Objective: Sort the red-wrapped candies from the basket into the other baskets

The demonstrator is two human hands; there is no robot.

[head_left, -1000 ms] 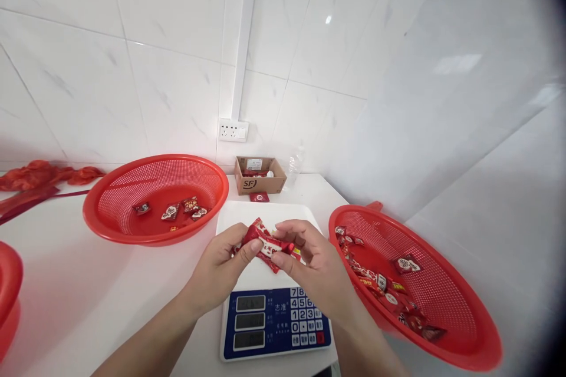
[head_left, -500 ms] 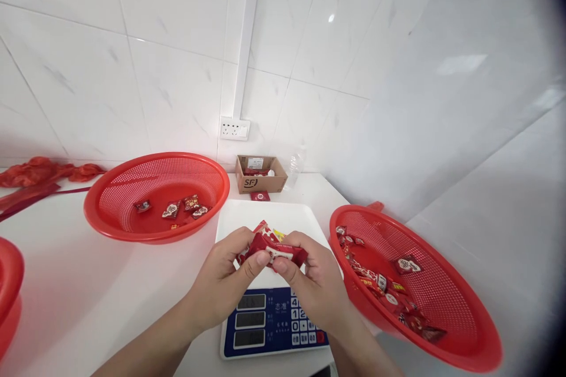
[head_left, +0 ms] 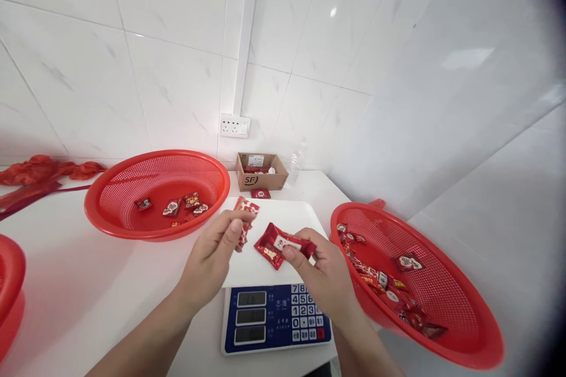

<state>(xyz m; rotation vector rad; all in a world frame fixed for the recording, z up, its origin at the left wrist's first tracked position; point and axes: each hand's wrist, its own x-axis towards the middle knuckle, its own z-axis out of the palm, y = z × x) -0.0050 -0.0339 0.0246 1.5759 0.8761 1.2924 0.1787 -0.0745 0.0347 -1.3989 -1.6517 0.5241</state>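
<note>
My left hand [head_left: 216, 250] grips a red-and-white patterned candy packet [head_left: 246, 221] between thumb and fingers. Just to its right, my right hand [head_left: 322, 265] is closed on red candy packets [head_left: 286, 242], at least two of them overlapping, one with a white label. Both hands are above the white pan [head_left: 292, 207] of a digital scale. Below them shows the scale's blue panel [head_left: 280, 339], with three displays and a keypad; the right hand covers part of it.
A red perforated basket [head_left: 104, 194] holding several packets is at the left. Another red basket [head_left: 481, 312], fuller, stands at the right. Behind the scale is a small cardboard box [head_left: 276, 181] with a red packet [head_left: 260, 194] before it. Red mesh bags [head_left: 35, 172] lie far left.
My hands were together over the bunched packets; now they are apart. The left has moved off with the red-and-white packet, while the right keeps the other red packets.
</note>
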